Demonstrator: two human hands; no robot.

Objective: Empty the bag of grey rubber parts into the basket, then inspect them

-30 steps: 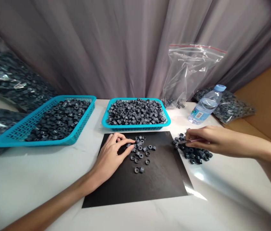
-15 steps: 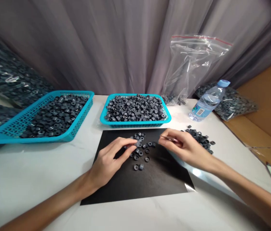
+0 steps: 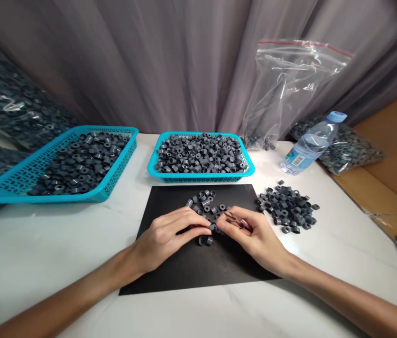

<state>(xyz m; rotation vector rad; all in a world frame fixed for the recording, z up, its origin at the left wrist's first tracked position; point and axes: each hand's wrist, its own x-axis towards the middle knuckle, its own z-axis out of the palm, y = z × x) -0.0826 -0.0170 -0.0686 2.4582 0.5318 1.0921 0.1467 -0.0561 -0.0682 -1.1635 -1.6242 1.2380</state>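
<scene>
My left hand (image 3: 166, 237) is closed in a pinch at a small dark grey plastic cap (image 3: 214, 227), low over the black mat (image 3: 184, 270). Facing it from the right, my right hand (image 3: 258, 239) is wrapped round a slim, shiny pinkish metal tool (image 3: 243, 224); its exact kind is hard to make out. The right fingertips almost meet the cap. Several loose grey caps (image 3: 207, 199) lie on the mat behind my fingers, and a couple more (image 3: 202, 241) lie just in front of them. My fingers partly cover others.
Two turquoise baskets (image 3: 201, 177) (image 3: 78, 199) of grey caps stand at the back and left. A heap of caps (image 3: 291, 206) lies right of the mat. Behind it are a water bottle (image 3: 311, 145), a clear zip bag (image 3: 286, 94) and a filled bag (image 3: 349, 145). Large filled bags (image 3: 15, 103) stand far left.
My right hand has moved left and toward me with the tool, close to my left hand. My left hand has shifted slightly right and lower. The view has tilted a little.
</scene>
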